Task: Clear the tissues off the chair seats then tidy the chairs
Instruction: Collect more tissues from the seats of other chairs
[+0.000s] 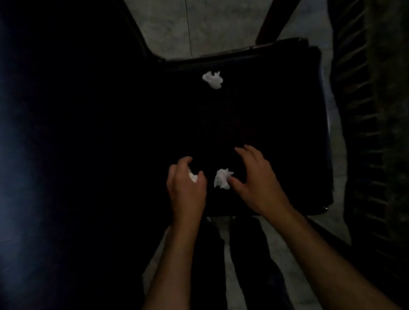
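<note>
A dark chair seat (271, 121) lies below me in dim light. A crumpled white tissue (212, 79) sits near its far edge. My left hand (185, 185) hovers over the near part of the seat, fingers curled round a white tissue wad (193, 177). My right hand (254, 174) is spread just right of another crumpled tissue (222, 178); its thumb touches that tissue and the fingers arch above the seat.
A large dark padded surface (19, 150) fills the left side. A dark ribbed object (384, 109) stands at the right. Grey tiled floor (207, 14) shows beyond the seat, with a dark slanted bar (283, 8) above it. My dark-trousered legs (249, 264) stand at the seat's near edge.
</note>
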`<state>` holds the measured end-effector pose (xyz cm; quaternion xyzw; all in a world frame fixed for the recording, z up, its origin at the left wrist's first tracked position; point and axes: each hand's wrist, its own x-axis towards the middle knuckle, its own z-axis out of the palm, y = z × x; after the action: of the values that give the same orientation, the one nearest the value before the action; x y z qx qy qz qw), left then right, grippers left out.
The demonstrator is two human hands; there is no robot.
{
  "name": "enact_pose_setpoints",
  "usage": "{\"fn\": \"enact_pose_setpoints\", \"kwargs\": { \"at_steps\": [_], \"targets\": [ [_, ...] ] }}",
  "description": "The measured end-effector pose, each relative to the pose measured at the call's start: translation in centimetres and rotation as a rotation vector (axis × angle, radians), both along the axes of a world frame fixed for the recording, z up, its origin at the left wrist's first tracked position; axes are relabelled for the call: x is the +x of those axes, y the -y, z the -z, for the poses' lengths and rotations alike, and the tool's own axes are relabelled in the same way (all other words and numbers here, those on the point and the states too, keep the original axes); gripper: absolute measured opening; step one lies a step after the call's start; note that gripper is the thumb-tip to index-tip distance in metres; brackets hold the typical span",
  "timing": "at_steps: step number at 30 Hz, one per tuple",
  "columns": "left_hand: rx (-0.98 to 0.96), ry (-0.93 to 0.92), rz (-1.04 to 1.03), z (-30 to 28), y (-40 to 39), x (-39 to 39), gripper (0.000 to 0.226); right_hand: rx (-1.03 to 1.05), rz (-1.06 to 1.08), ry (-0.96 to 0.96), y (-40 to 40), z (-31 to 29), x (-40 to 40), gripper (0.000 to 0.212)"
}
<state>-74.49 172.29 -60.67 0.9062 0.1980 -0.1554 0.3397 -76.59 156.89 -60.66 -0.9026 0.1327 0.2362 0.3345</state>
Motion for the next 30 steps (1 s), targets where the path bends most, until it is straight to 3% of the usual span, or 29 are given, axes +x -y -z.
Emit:
{"fn": "enact_pose_setpoints", "kwargs": {
  "at_steps": [4,13,19,25,30],
  "targets": [
    [-0.116,-0.035,-0.154,2.8,-0.4,-1.1,0.035,0.075,-0.08,-0.003,-0.8,2.8,-1.3,0.07],
    [-0.82,-0.097,-0.871,4.4,-0.5,-1.7,0.019,-0.01,-0.228,0.091,-1.8,5.3,-1.3,0.037],
    [-1.347,-0.12,-1.252,4.1,-1.0,-0.9,0.028,0.076,-0.032,0.019,-1.1,6.4,0.0,0.014],
    [-1.507,-0.097,-1.335,2.9,0.0,0.0,0.015,0.339,0.324,-0.005,-1.8,4.1,0.8,0.011],
    [-1.471,-0.154,-1.242,2.2,1.3,0.7,0.016,0.6,0.356,-0.048,-3.6,1.0,0.8,0.014]
  ]
}}
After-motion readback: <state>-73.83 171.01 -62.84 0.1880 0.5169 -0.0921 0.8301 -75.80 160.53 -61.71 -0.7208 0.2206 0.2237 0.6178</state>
